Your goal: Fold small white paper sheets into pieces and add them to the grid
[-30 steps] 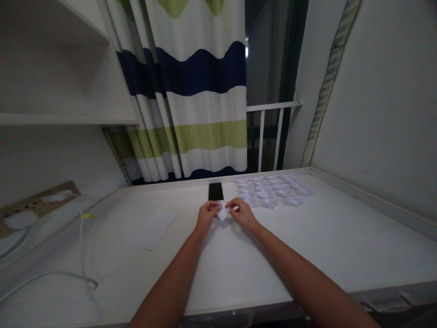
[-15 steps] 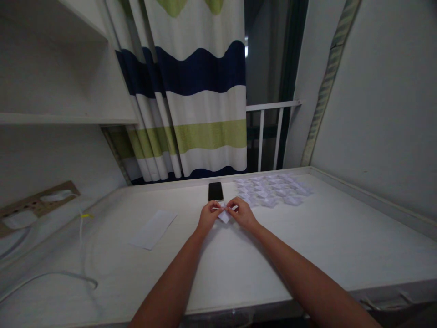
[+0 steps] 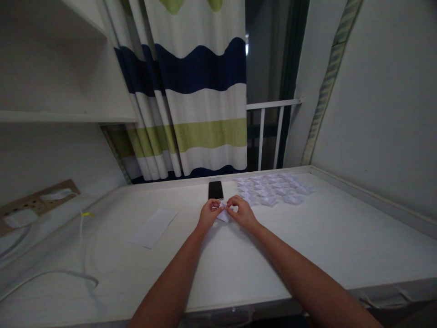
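A small folded piece of white paper is pinched between my two hands above the middle of the desk. My left hand grips its left side, thumb and fingers closed. From the other side my right hand holds it with thumb and forefinger, the two hands almost touching. The fingers cover much of the paper, so its full shape is hidden. Just beyond the hands lies a black phone, flat on the desk. Several folded white paper pieces sit in rows to the right of the phone.
White paper sheets lie on the left part of the white desk. A white cable runs across the left side from a socket strip. A striped curtain hangs behind the desk's back edge, beside a white railing.
The folded paper between my fingers has tilted slightly, and its lower part looks wider. Both hands stay in nearly the same place.
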Available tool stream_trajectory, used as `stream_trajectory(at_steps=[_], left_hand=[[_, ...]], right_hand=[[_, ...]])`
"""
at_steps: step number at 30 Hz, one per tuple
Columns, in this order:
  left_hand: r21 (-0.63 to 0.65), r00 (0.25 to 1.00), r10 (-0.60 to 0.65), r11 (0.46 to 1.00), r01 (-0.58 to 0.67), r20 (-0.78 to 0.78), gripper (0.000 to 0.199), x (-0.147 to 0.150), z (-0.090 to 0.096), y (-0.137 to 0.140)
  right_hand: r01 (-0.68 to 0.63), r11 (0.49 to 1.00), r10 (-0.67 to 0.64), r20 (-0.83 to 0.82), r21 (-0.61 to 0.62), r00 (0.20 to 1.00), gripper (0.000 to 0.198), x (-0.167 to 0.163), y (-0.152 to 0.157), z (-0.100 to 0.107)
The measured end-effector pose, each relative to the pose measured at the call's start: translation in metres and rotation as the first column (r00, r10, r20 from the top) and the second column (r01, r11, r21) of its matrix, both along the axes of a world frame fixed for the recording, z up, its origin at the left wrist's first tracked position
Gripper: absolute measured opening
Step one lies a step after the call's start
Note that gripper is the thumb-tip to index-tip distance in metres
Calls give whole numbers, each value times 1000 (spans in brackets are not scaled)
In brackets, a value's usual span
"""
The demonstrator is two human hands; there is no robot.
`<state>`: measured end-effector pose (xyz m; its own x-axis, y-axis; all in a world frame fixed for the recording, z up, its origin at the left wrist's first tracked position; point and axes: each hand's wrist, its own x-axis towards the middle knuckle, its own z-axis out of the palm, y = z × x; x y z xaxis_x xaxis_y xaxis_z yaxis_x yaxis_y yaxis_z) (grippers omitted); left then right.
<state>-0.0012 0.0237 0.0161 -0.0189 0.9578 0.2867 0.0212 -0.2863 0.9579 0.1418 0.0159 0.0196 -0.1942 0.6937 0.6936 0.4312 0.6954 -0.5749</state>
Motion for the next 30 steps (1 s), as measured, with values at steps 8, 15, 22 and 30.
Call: stream_trajectory(at_steps=[8,15,22,30], left_hand=[[11,999,-12,1000,13,-32,23,1,-1,-1],[39,999,-34,999,36,-42,20,2,-1,-2],[69,998,-15,997,20,-66,16,2,-1,-2],[37,996,-45,998,48,-79,14,2,-2,-3]], right_hand=[[11,999,-14,101,31,995,7,-2,-11,6],[36,999,-39,117,34,992,6,-2,-8,4],[54,998,-57,160,26,985,6,-4,-12,6],[46,999,-46,171,3,984,6,-7,-15,6]])
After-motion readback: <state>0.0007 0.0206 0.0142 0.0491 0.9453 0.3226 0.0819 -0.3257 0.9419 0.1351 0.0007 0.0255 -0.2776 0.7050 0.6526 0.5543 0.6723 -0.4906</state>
